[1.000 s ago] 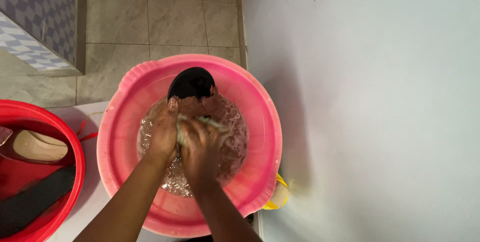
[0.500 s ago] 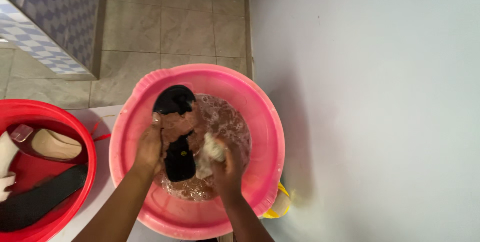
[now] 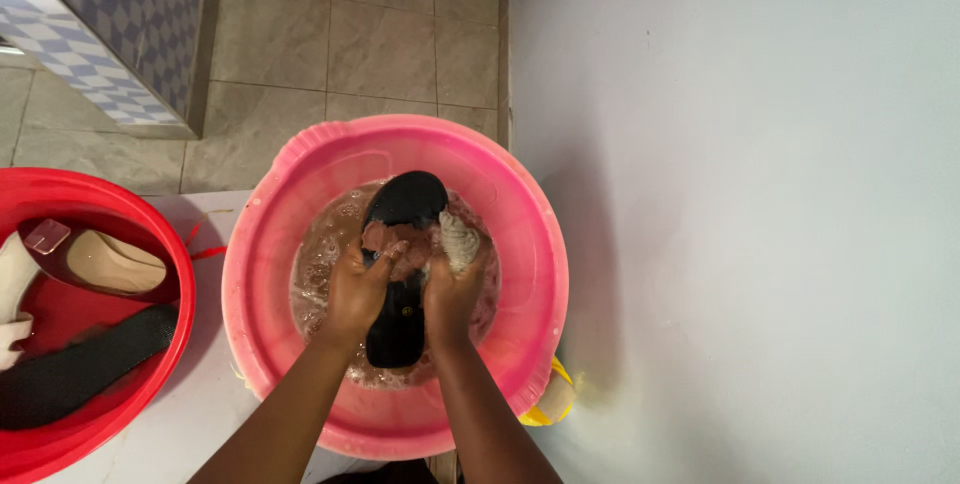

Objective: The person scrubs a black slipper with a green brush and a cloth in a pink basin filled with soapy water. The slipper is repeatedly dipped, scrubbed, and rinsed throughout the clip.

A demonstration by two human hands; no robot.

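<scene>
A black slipper (image 3: 402, 206) with a brown strap lies lengthwise in the pink basin (image 3: 515, 244) of soapy water. My left hand (image 3: 358, 289) grips the slipper at its strap, from the left side. My right hand (image 3: 452, 294) presses a pale wet sponge or cloth (image 3: 458, 241) against the slipper's right side. Both forearms reach in from the bottom edge of the picture.
A red basin (image 3: 150, 234) at the left holds a beige shoe (image 3: 112, 262), a black sole (image 3: 85, 364) and white footwear. Both basins stand on a white surface (image 3: 195, 414). A plain wall fills the right; tiled floor and a patterned blue-white counter lie beyond. A yellow object (image 3: 552, 402) peeks out under the pink basin.
The slipper now lies straighter along the basin, and the two hands have closed in around its middle. The right hand's cloth has shifted up to the slipper's right side. The camera has tilted slightly.
</scene>
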